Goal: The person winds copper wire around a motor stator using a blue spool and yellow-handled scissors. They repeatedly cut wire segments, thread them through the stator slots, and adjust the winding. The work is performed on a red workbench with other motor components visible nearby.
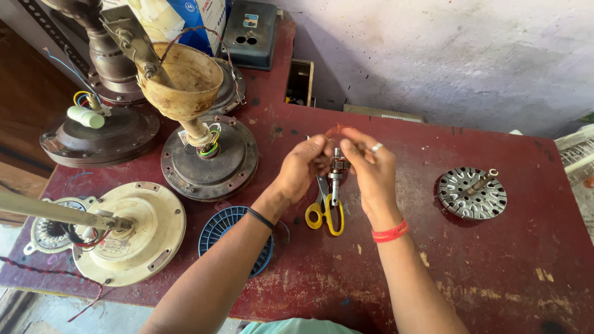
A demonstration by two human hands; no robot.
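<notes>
Both my hands are raised over the middle of a dark red table [495, 266]. My left hand [303, 164] and my right hand [370, 166] pinch a small metal shaft piece [336, 173] between their fingertips, holding it upright. A thin reddish wire loop [337, 130] arcs over the fingertips. Yellow-handled scissors [325, 210] lie on the table just below the hands. My right hand wears a ring, and red threads circle its wrist.
A round finned metal rotor [472, 193] with a shaft lies at the right. A blue ribbed disc [230, 232] sits near my left forearm. Several opened ceiling fan motors [209, 158] and a cream one [133, 232] crowd the left side. A grey metal box [250, 34] stands at the back.
</notes>
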